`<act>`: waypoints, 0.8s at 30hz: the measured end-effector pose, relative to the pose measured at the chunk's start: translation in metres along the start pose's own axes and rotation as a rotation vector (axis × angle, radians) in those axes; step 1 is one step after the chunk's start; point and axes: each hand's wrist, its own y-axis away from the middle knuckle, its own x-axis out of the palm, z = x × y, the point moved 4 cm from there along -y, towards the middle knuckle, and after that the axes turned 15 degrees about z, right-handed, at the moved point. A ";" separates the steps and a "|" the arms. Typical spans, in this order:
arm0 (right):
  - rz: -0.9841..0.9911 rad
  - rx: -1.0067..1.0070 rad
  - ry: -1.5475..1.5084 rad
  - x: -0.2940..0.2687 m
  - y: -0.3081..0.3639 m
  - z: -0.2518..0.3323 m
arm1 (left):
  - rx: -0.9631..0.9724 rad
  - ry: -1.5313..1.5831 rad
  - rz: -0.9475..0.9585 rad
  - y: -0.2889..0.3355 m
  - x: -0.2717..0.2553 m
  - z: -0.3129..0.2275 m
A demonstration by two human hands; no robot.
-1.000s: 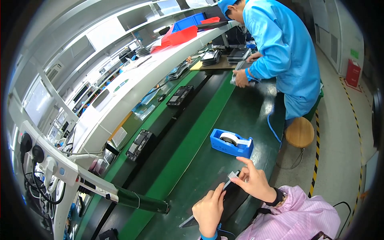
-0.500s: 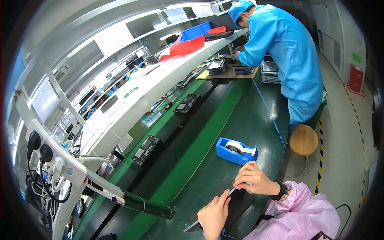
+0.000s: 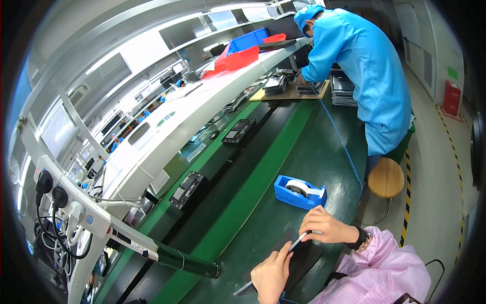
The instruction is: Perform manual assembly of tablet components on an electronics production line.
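A long, thin grey strip (image 3: 297,242) runs slantwise over the near part of the bench. My right hand (image 3: 326,226) pinches its upper end between thumb and fingers. Lower down, my left hand (image 3: 272,275) is closed around the same strip, whose far lower end sticks out past the knuckles. Beneath and beside both hands lies a dark flat piece (image 3: 305,263); whether the strip is joined to it I cannot tell. Just beyond my right hand stands a blue tape dispenser (image 3: 298,198) with a white roll in it.
Two dark electronic assemblies (image 3: 187,190) lie on the green and black conveyor (image 3: 253,169). A white post with plugged sockets (image 3: 76,200) rises at left. Farther off, a person in blue (image 3: 367,76) bends over stacked dark panels (image 3: 343,91). A round stool (image 3: 386,177) stands right.
My right hand has slid slightly up along the strip, so more of it shows between my hands. The co-worker's head and hand have shifted a little.
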 end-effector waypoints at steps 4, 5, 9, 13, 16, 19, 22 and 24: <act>0.017 0.041 -0.293 0.004 0.006 -0.019 | 0.006 -0.031 -0.015 0.004 0.001 0.001; 0.015 0.039 -0.286 0.009 0.015 -0.028 | 0.021 -0.050 -0.038 0.004 0.002 0.001; 0.217 0.462 -1.035 0.041 0.037 -0.065 | -0.090 -0.033 0.034 0.003 0.002 0.002; -0.050 0.197 -1.680 0.022 0.018 -0.048 | -0.086 -0.050 0.046 0.004 0.006 0.007; -0.235 -0.422 -2.123 0.001 0.017 -0.055 | -0.056 -0.061 0.018 0.005 0.005 0.002; -0.053 0.000 -1.141 0.007 0.008 -0.032 | -0.050 0.045 0.019 0.003 -0.002 0.001; 0.210 0.243 -1.030 0.036 0.019 -0.032 | -0.034 0.116 -0.073 0.019 -0.035 -0.011; 0.205 0.269 -0.962 0.047 0.029 -0.036 | -0.093 0.167 -0.174 0.041 -0.046 0.010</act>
